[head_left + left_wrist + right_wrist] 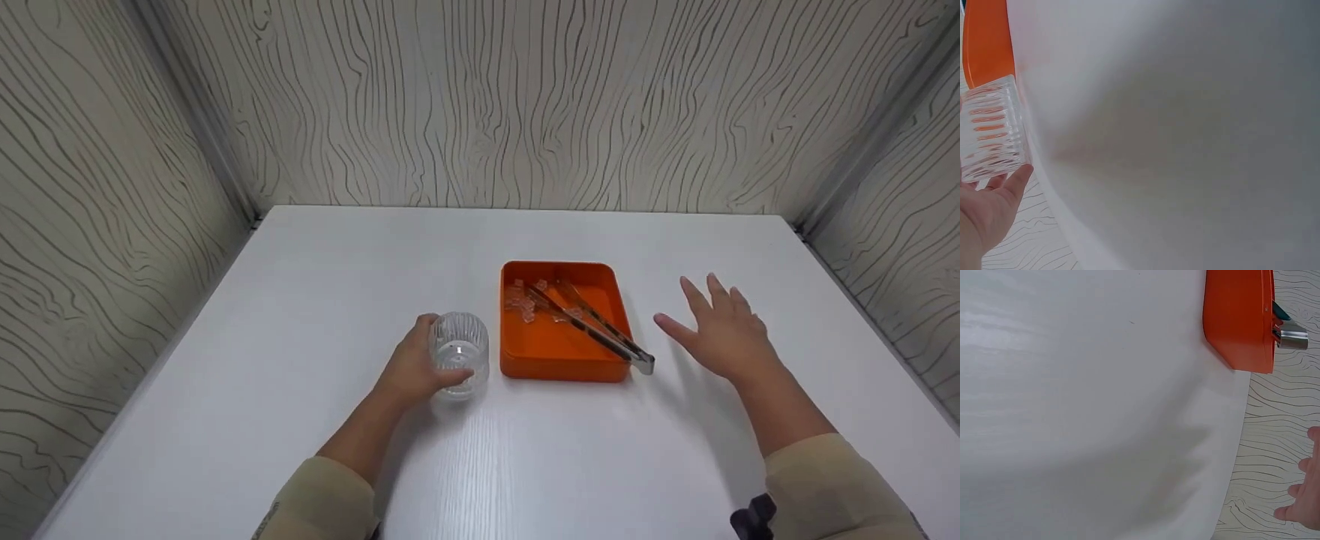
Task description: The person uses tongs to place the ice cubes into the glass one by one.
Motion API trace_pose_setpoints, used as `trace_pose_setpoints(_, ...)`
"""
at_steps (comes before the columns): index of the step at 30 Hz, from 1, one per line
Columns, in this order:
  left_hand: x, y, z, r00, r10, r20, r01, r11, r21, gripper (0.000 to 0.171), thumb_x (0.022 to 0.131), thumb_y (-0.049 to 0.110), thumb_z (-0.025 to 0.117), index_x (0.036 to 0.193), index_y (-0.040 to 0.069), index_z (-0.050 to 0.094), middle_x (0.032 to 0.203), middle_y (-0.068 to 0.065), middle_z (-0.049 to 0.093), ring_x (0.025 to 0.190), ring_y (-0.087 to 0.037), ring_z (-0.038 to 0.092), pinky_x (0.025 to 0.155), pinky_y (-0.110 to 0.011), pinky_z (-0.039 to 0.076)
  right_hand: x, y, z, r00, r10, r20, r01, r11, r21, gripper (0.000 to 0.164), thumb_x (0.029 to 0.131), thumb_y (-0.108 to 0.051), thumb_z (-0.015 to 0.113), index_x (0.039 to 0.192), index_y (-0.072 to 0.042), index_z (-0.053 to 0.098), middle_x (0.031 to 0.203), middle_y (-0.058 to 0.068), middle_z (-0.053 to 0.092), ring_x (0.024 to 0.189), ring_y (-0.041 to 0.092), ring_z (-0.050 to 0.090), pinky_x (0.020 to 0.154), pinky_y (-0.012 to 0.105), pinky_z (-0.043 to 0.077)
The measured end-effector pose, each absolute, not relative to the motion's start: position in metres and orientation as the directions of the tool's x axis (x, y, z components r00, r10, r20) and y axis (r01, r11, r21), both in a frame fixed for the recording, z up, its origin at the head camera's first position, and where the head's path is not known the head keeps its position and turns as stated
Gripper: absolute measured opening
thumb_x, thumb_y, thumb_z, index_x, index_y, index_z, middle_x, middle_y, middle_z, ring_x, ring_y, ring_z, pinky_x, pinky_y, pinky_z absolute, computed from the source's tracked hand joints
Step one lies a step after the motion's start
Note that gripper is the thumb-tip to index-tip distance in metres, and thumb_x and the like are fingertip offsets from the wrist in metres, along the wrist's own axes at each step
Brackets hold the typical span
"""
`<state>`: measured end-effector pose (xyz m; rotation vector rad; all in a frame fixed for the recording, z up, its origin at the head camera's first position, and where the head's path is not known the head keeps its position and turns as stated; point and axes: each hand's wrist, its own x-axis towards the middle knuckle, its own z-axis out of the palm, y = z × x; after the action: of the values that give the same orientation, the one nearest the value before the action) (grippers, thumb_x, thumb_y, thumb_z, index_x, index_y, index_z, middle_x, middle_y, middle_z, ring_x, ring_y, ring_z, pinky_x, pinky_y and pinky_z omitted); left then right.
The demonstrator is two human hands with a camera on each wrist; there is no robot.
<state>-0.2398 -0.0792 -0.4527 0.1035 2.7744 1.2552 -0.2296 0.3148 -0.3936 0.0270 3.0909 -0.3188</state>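
A clear ribbed drinking glass (459, 330) is upright just left of the orange tray (562, 367). My left hand (416, 367) grips it from the left side, thumb across the near side; the left wrist view shows the fingers against the ribbed wall (991, 129). Inside the tray lie several small clear cubes (525, 304). Metal tongs (600, 330) rest in the tray, with their hinged end sticking out over its near right corner. My right hand (724, 334) hovers to the right of the tray, fingers spread, touching nothing.
All of this is on a white table (337, 262). Wood-grain patterned panels (480, 105) rise behind the table and along its left and right sides. The tongs' end (1293, 336) juts past the tray rim.
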Motion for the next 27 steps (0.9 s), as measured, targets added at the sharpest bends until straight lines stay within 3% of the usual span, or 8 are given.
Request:
trace_pose_setpoints(12, -0.223, -0.077, -0.453, -0.964, 0.258, -0.059, 0.114, 0.607, 0.787, 0.092, 0.059, 0.040, 0.084, 0.132, 0.021, 0.031, 0.126, -0.002, 0.048, 0.110, -0.021, 0.049, 0.096, -0.045, 0.041, -0.230, 0.295, -0.388, -0.998, -0.020, -0.065, -0.007, 0.982, -0.189, 0.096, 0.079, -0.078, 0.023, 0.146, -0.011, 0.012, 0.147, 0.027, 0.002, 0.129, 0.051, 0.005, 0.096, 0.070, 0.015)
trace_pose_setpoints(20, -0.215, -0.070, -0.452, -0.928, 0.370, -0.050, 0.189, 0.581, 0.791, 0.087, 0.059, 0.040, 0.084, 0.129, 0.021, 0.035, 0.120, 0.001, 0.052, 0.105, -0.019, 0.051, 0.092, -0.043, 0.045, -0.231, 0.288, -0.389, -0.997, -0.013, -0.073, 0.002, 0.980, -0.201, 0.094, 0.079, -0.078, 0.026, 0.147, -0.013, 0.013, 0.148, 0.025, 0.002, 0.130, 0.050, 0.005, 0.097, 0.069, 0.013)
trace_pose_setpoints(27, -0.209, -0.058, -0.452, -0.907, 0.416, -0.062, 0.213, 0.582, 0.785, 0.087, 0.057, 0.041, 0.085, 0.128, 0.028, 0.036, 0.120, 0.007, 0.051, 0.108, -0.016, 0.050, 0.092, -0.042, 0.045, -0.231, 0.286, -0.391, -0.997, -0.022, -0.078, -0.006, 0.979, -0.203, 0.095, 0.078, -0.078, 0.025, 0.146, -0.013, 0.015, 0.149, 0.024, 0.003, 0.130, 0.050, 0.005, 0.097, 0.069, 0.014)
